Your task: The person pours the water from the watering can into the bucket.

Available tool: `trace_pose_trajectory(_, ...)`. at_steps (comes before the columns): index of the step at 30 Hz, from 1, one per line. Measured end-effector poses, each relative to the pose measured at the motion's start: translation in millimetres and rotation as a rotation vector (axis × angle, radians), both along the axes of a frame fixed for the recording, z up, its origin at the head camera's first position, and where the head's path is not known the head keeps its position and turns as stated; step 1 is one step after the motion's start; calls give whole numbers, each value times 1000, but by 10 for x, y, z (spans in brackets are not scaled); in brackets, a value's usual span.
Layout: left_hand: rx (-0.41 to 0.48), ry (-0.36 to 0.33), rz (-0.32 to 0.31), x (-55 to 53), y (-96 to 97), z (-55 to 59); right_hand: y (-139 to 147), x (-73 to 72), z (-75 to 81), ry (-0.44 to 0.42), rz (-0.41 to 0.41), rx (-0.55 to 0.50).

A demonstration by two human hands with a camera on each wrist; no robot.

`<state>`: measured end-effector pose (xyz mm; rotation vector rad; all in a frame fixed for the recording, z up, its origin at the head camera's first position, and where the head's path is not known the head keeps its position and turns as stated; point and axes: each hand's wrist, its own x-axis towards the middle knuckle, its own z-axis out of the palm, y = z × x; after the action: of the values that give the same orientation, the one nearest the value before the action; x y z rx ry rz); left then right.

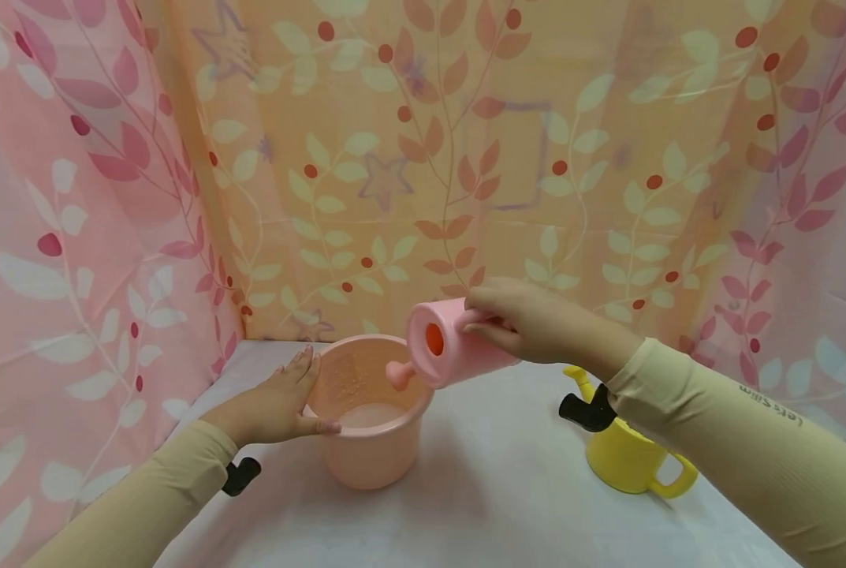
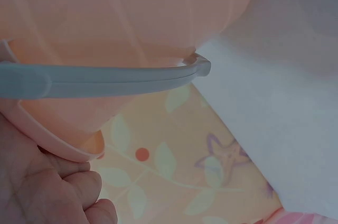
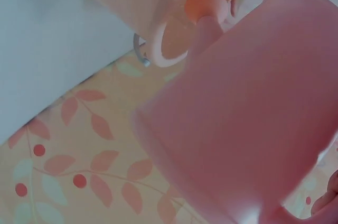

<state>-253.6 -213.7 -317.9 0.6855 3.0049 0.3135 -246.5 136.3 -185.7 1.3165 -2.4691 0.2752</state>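
Note:
A peach bucket [image 1: 373,461] stands upright on the white tabletop. My left hand [image 1: 273,406] rests on its left rim, fingers extended and thumb across the front edge. The left wrist view shows the bucket's grey handle [image 2: 121,81] beside that hand. My right hand [image 1: 529,319] grips a pink watering can [image 1: 475,359] by the handle, tipped toward the bucket. The can's round spout head [image 1: 398,375] is over the bucket's right rim, and its opening [image 1: 434,339] shows orange inside. Small droplets seem to mark the bucket's inner wall; whether water is flowing cannot be seen.
On the right, below my right forearm, stands a yellow watering can [image 1: 624,465], partly hidden by the black wrist camera [image 1: 586,412]. A leaf-patterned curtain [image 1: 451,158] hangs at the back, with pink curtain [image 1: 75,276] along the sides.

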Motion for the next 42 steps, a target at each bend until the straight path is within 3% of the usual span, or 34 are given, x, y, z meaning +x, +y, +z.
trace_pose_trajectory(8, -5, 1, 2, -3, 4, 0, 120, -47, -113, 12, 7, -118)
trace_pose_trajectory(17, 1, 10, -2, 0, 9, 4, 308, -126, -296, -209, -107, -352)
trace_pose_trajectory(27, -3, 0, 1, 19, 24, 28, 442, -129, -426, -288, -92, -512)
trace_pose_trajectory(35, -1, -1, 3, 29, 17, 22, 509, -94, -589, -339, -184, -622)
trace_pose_trajectory(42, 2, -9, 6, 25, 11, 14, 530, -10, -682, -460, -229, -773)
